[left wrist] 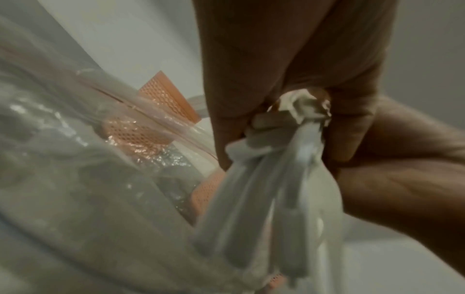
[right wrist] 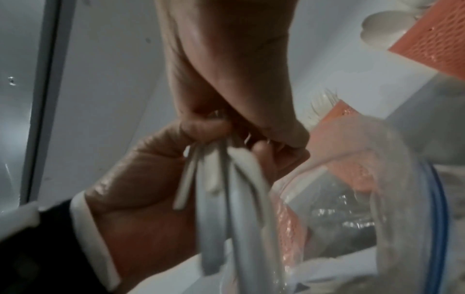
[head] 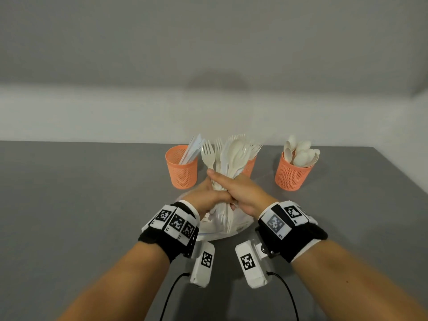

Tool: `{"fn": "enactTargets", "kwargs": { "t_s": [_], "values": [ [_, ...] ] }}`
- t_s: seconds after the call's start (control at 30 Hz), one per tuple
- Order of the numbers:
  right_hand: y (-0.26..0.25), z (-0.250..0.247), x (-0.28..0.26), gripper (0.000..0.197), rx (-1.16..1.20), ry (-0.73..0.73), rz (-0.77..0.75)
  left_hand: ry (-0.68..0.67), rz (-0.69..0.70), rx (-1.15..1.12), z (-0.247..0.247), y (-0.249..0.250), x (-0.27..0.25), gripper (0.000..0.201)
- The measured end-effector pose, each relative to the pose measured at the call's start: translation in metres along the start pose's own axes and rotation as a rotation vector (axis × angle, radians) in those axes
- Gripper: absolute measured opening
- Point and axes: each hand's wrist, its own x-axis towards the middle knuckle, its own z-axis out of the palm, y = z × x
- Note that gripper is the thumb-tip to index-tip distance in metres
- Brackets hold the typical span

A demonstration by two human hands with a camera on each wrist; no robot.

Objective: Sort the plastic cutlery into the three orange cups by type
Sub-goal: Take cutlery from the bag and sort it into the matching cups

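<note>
A mixed bundle of white plastic forks, spoons and knives (head: pixel 228 158) stands upright, heads up. My left hand (head: pixel 203 195) grips its handles from the left, and in the left wrist view its fingers curl round the bundle (left wrist: pixel 264 189). My right hand (head: pixel 236 188) closes over the same bundle (right wrist: pixel 239 199) from the right, its fingers lying across the left hand. Behind stand three orange mesh cups: the left cup (head: pixel 183 172) holds knives, the middle cup (head: pixel 249 166) is half hidden behind the bundle and holds forks, and the right cup (head: pixel 293 174) holds spoons.
A clear zip bag (head: pixel 240 225) lies crumpled on the grey table (head: pixel 92 205) right under the hands, with the bundle's lower ends hanging over it. A pale wall rises just behind the cups. The table's right edge slants past the right cup.
</note>
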Motion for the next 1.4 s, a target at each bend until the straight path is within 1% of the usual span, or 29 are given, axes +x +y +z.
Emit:
{"fn": "enactTargets", "kwargs": {
  "t_s": [0.13, 0.2, 0.27, 0.33, 0.37, 0.47, 0.53, 0.57, 0.63, 0.7, 0.73, 0.8, 0.83, 0.93, 0.97, 1.03, 1.07, 1.13, 1.2, 1.27, 1.33, 1.4],
  "values": [
    [-0.003, -0.004, -0.001, 0.038, -0.139, -0.001, -0.008, 0.066, 0.013, 0.029, 0.006, 0.002, 0.003, 0.038],
    [-0.001, -0.006, -0.001, 0.030, -0.158, 0.032, -0.050, 0.115, -0.019, -0.071, 0.002, 0.001, 0.004, 0.022],
    [0.004, -0.008, 0.001, 0.032, -0.089, 0.124, -0.074, 0.130, -0.069, -0.198, -0.005, -0.001, 0.005, 0.016],
    [0.006, -0.008, 0.002, 0.024, -0.023, 0.220, -0.134, 0.126, -0.094, -0.280, -0.009, -0.003, 0.006, 0.015],
    [0.007, -0.008, 0.003, 0.019, -0.027, 0.249, -0.175, 0.128, -0.098, -0.302, -0.010, -0.003, 0.006, 0.015],
    [0.006, -0.006, 0.004, 0.008, -0.127, 0.313, -0.312, 0.110, -0.088, -0.301, -0.010, -0.002, 0.007, 0.019],
    [0.003, -0.005, 0.003, 0.006, -0.167, 0.369, -0.381, 0.094, -0.089, -0.287, -0.009, -0.002, 0.007, 0.020],
    [0.002, -0.004, 0.004, 0.007, -0.175, 0.389, -0.393, 0.097, -0.091, -0.284, -0.009, -0.002, 0.007, 0.019],
    [0.001, -0.005, 0.006, 0.013, -0.179, 0.403, -0.357, 0.106, -0.098, -0.306, -0.009, -0.003, 0.005, 0.018],
    [-0.001, -0.006, 0.009, 0.019, -0.149, 0.412, -0.276, 0.104, -0.102, -0.369, -0.009, -0.005, 0.004, 0.020],
    [-0.003, -0.007, 0.010, 0.018, -0.119, 0.410, -0.229, 0.102, -0.099, -0.399, -0.009, -0.007, 0.004, 0.024],
    [-0.009, -0.008, 0.009, 0.013, 0.035, 0.383, -0.155, 0.126, -0.106, -0.406, -0.009, -0.009, 0.004, 0.030],
    [-0.012, -0.009, 0.008, 0.014, 0.123, 0.374, -0.133, 0.147, -0.110, -0.390, -0.008, -0.009, 0.003, 0.029],
    [-0.021, -0.016, 0.008, 0.015, 0.301, 0.422, -0.152, 0.194, -0.129, -0.335, -0.008, -0.011, 0.004, 0.010],
    [-0.022, -0.018, 0.009, 0.015, 0.345, 0.452, -0.172, 0.202, -0.140, -0.314, -0.007, -0.010, 0.003, 0.008],
    [-0.025, -0.025, 0.010, 0.013, 0.407, 0.475, -0.236, 0.234, -0.153, -0.268, -0.005, -0.011, 0.003, 0.011],
    [-0.026, -0.027, 0.011, 0.012, 0.401, 0.461, -0.261, 0.265, -0.151, -0.236, -0.004, -0.011, 0.004, 0.013],
    [-0.027, -0.026, 0.008, 0.009, 0.274, 0.373, -0.292, 0.341, -0.123, -0.153, -0.001, -0.010, 0.004, 0.022],
    [-0.025, -0.015, 0.003, 0.012, -0.008, 0.291, -0.331, 0.434, -0.063, -0.018, 0.002, -0.007, 0.007, 0.027],
    [-0.020, 0.001, -0.001, 0.014, -0.252, 0.249, -0.383, 0.542, 0.009, 0.097, 0.005, -0.007, 0.010, 0.025],
    [-0.013, 0.011, 0.000, 0.019, -0.418, 0.288, -0.425, 0.612, 0.037, 0.140, 0.007, -0.010, 0.013, 0.018],
    [-0.010, 0.017, 0.002, 0.025, -0.510, 0.364, -0.434, 0.669, 0.023, 0.152, 0.008, -0.014, 0.014, 0.021]
  ]
}}
